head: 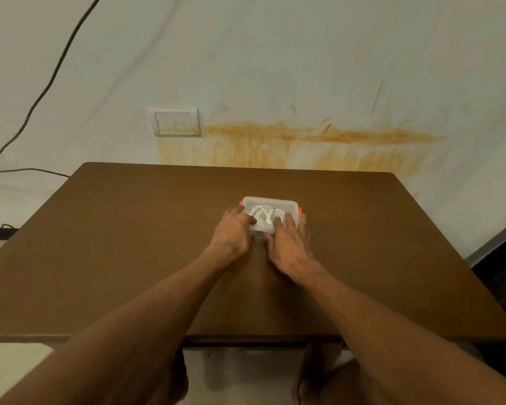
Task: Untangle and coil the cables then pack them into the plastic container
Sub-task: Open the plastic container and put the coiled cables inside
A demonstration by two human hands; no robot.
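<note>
A small clear plastic container (270, 203) with red side clips stands near the middle of the brown table (129, 258). Its clear lid is on top, and white coiled cables (262, 214) show through it. My left hand (232, 233) rests on the container's left near corner, fingers spread over the lid. My right hand (289, 244) lies on the right near part, fingers flat on the lid and down the right side. Both palms cover the container's front edge.
The table's far edge stands against a stained white wall with a switch plate (176, 121). A dark wire (50, 80) hangs down the wall at the left. My feet show on the floor below the table's near edge.
</note>
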